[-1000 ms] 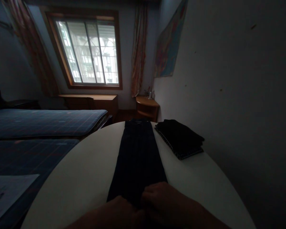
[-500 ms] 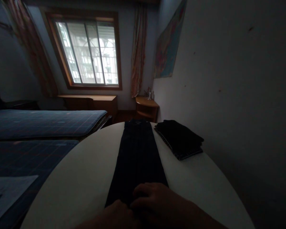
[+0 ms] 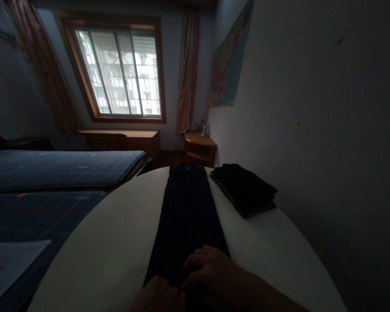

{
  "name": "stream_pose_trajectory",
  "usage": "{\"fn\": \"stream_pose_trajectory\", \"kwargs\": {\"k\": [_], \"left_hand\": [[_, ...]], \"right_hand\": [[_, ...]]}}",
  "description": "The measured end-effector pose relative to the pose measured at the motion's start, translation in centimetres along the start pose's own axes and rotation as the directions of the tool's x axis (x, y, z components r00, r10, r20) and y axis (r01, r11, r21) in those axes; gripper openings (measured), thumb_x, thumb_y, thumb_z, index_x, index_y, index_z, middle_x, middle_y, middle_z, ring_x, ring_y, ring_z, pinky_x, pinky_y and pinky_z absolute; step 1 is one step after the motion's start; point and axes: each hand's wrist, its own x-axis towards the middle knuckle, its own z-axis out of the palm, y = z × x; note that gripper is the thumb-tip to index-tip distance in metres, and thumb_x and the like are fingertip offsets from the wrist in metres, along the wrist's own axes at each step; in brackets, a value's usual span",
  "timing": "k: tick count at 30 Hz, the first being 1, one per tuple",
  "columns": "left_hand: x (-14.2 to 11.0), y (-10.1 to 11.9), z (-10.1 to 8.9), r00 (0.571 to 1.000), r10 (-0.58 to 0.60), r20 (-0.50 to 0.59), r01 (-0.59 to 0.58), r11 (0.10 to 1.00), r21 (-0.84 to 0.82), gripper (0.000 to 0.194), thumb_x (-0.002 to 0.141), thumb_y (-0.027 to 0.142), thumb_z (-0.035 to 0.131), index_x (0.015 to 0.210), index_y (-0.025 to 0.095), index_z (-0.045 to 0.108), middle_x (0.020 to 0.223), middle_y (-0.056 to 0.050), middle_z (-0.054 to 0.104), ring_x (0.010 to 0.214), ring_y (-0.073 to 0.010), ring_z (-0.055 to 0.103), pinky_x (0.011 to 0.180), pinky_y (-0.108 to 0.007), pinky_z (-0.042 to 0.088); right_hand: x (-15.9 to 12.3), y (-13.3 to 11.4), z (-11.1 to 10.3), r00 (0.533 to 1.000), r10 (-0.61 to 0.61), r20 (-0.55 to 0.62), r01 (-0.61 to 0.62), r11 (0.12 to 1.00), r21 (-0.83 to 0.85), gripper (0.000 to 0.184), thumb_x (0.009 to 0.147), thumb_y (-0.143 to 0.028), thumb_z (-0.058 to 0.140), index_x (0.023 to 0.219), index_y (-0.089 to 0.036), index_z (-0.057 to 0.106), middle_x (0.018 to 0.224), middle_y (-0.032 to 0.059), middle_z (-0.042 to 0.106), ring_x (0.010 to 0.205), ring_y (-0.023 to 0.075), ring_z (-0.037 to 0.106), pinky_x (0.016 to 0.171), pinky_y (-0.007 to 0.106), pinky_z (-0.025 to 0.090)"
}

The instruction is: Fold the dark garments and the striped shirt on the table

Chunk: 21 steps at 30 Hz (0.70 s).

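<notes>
A long strip of dark navy trousers (image 3: pixel 190 208), folded lengthwise, lies on the round white table (image 3: pixel 117 229), its waistband end at the far edge. My left hand (image 3: pixel 159 294) is at the near left edge of the cloth, low in the view, fingers curled down onto it. Across the near right part lies my right hand (image 3: pixel 211 271), also with bent fingers on the cloth. Both hands are closed on the trousers and almost touch each other. The dimness and the bottom of the view hide the fingertips and the near end of the cloth.
A stack of folded dark clothes (image 3: pixel 243 188) sits at the table's right edge, near the white wall (image 3: pixel 328 173). On the left are beds with blue plaid mattresses (image 3: pixel 61 169) and a white sheet (image 3: pixel 16 264). A wooden desk (image 3: pixel 133 133) and corner shelf (image 3: pixel 199 138) stand beyond.
My left hand has shifted slightly right and down, closer to my right hand. My right hand has risen a little. The trousers and the stack lie as before.
</notes>
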Motion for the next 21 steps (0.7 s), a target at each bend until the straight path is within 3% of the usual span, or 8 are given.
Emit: {"fn": "stream_pose_trajectory", "kwargs": {"k": [6,13,16,18,21], "left_hand": [[0.3,-0.6,0.6,0.998,0.038,0.051,-0.034,0.996,-0.077,0.021,0.088,0.016,0.053,0.077,0.016,0.072,0.070,-0.010,0.073,0.054,-0.0198,0.066,0.052,-0.026,0.048],[0.9,-0.6,2.7,0.995,0.002,0.096,0.034,0.932,-0.362,0.028,0.092,0.025,0.049,0.078,0.020,0.072,0.057,-0.003,0.065,0.054,-0.0158,0.060,0.053,-0.023,0.045],[0.2,-1.2,0.8,0.989,0.072,0.132,0.004,0.864,-0.503,0.027,0.091,0.026,0.051,0.075,0.022,0.072,0.056,-0.001,0.063,0.051,-0.0146,0.057,0.050,-0.023,0.042],[-0.3,-2.0,-1.6,0.978,0.157,0.135,-0.056,0.828,-0.558,0.022,0.088,0.027,0.057,0.071,0.022,0.070,0.056,0.001,0.062,0.048,-0.0125,0.053,0.049,-0.022,0.040],[-0.1,-3.6,-5.2,0.977,0.182,0.113,-0.084,0.808,-0.583,0.012,0.083,0.027,0.064,0.073,0.021,0.069,0.061,0.003,0.064,0.050,-0.0103,0.053,0.049,-0.020,0.040]], "right_hand": [[-0.1,0.1,0.3,0.996,-0.087,-0.036,0.087,0.996,0.004,0.021,0.089,-0.041,0.065,0.103,-0.026,0.069,0.107,-0.0011,0.069,0.103,0.0178,0.057,0.085,0.035,0.038],[-0.1,0.8,0.8,0.968,-0.251,-0.013,0.252,0.967,0.048,0.014,0.093,-0.035,0.061,0.094,-0.024,0.070,0.099,-0.0016,0.070,0.100,0.0148,0.058,0.086,0.031,0.038],[-0.1,0.7,0.7,0.959,-0.284,0.006,0.284,0.958,0.051,0.009,0.091,-0.030,0.064,0.096,-0.024,0.069,0.102,-0.0023,0.071,0.100,0.0146,0.059,0.084,0.030,0.039],[-0.1,0.6,1.0,0.953,-0.303,0.018,0.302,0.953,0.027,0.006,0.090,-0.027,0.066,0.095,-0.023,0.068,0.100,-0.0032,0.071,0.096,0.0143,0.060,0.082,0.029,0.039],[0.2,0.6,2.4,0.940,-0.339,0.019,0.340,0.940,-0.029,0.007,0.094,-0.027,0.061,0.094,-0.021,0.065,0.104,-0.0021,0.071,0.094,0.0138,0.061,0.079,0.028,0.040]]}}
